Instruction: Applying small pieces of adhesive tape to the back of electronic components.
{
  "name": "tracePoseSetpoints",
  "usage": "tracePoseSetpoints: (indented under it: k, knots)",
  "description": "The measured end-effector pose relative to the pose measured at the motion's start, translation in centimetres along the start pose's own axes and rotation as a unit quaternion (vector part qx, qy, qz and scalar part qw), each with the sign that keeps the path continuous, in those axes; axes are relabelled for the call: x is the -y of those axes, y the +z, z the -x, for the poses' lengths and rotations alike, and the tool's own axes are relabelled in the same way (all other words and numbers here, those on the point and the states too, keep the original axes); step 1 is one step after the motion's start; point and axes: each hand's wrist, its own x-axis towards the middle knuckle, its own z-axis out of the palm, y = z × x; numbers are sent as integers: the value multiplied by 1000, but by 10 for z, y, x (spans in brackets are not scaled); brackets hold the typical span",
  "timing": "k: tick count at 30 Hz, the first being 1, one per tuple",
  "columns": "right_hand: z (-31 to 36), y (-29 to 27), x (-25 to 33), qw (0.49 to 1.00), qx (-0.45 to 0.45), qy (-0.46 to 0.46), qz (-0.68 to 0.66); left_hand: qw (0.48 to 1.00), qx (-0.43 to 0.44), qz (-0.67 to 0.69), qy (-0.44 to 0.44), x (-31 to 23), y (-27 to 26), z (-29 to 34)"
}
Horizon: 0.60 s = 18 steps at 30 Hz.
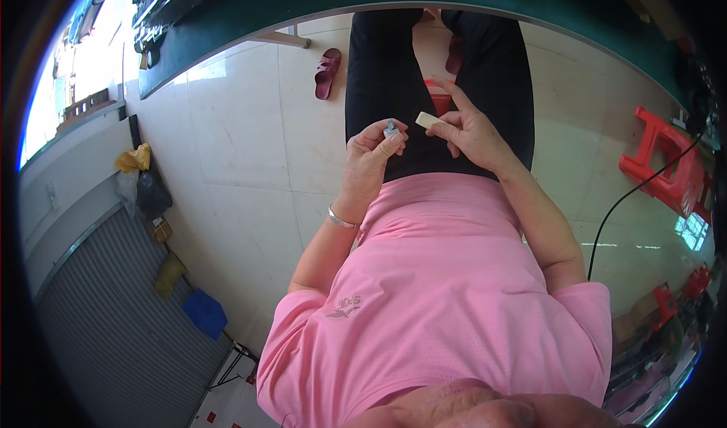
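My left hand (370, 154), with a silver bracelet on its wrist, pinches a small blue-grey metal piece (391, 129) between thumb and fingers. Its exact kind is too small to make out. A short way to the right, my right hand (473, 136) grips a small cream rectangular block (429, 120) with the thumb against the fingers, its index finger stretched out. The two pieces are apart. Both hands are over my lap, above the dark trousers (382, 87).
A green-topped table (318, 7) spans the far side. Beyond my lap is a red object (440, 98), partly hidden. A dark red slipper (327, 73) lies on the tiled floor (250, 148). Red stools (663, 159) and a black cable (617, 201) are at right; bags (154, 193) at left.
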Motion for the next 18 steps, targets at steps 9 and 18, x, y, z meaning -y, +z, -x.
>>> tracePoseSetpoints:
  k: [9, 18]
  knots:
    - [5, -19, -20, 994, 48, -2, -98, 994, -28, 102, -23, -38, 16, -13]
    - [-8, -55, -33, 964, 101, -18, -245, 991, 4, -73, 111, -68, 26, -23]
